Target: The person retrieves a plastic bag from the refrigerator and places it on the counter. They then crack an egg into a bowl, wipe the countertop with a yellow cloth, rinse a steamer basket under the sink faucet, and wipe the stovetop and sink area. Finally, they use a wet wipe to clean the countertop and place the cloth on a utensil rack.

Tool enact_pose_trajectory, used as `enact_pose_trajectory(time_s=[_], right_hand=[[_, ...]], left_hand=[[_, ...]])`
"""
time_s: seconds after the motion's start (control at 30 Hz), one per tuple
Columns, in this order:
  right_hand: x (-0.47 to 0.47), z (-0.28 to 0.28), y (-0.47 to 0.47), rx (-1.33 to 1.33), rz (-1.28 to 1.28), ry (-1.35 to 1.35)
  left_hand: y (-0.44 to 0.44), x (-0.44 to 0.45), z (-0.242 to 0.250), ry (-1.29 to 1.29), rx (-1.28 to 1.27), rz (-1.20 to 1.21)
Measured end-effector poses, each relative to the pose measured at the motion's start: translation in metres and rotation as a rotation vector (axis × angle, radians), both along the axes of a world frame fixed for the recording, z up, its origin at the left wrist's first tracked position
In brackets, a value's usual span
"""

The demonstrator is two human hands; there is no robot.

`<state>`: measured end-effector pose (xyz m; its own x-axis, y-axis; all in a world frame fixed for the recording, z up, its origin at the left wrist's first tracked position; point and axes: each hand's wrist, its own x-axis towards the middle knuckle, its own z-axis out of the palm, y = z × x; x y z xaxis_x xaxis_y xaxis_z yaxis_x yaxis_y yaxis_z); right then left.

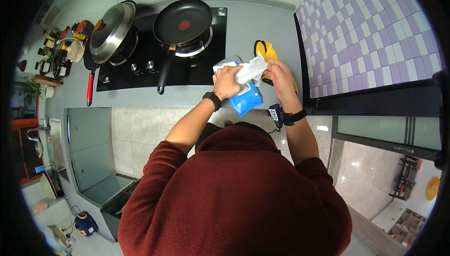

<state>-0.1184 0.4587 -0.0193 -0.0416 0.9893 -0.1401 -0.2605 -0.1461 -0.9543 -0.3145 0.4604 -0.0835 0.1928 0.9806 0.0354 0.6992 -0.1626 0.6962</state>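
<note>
A white wipe (251, 71) is stretched between my two hands above the grey countertop (262, 20). My left hand (226, 83) grips its left end, and my right hand (280, 76) pinches the right end between thumb and fingers. Under the wipe lies a blue soft wipes pack (245, 102) with a flap lid, partly hidden by my left hand. A clear and white plastic packet (230, 60) shows behind that hand. Close to my right hand rests a yellow cloth with black trim (270, 49), partly covered by the hand and wipe.
To the left, a black frying pan (184, 20) and a lidded wok (114, 32) sit on the black gas hob (140, 76). Their handles reach over the front edge. Bottles and jars (52, 53) crowd the far left. A purple and white tiled wall (369, 41) bounds the right.
</note>
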Motion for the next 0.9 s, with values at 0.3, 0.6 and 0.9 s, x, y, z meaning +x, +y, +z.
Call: enact_pose_trajectory(time_s=[0.3,0.6,0.9], right_hand=[[-0.032,0.053,0.013,-0.025,0.069,0.202],[-0.025,0.071,0.044,0.000,-0.056,0.341],[0.010,0.062,0.075,-0.064,-0.257,0.499]], left_hand=[[-0.009,0.009,-0.017,0.007,0.054,0.209],[-0.013,0.008,-0.023,-0.096,0.265,0.245],[-0.021,-0.017,-0.014,-0.879,-0.001,0.127]])
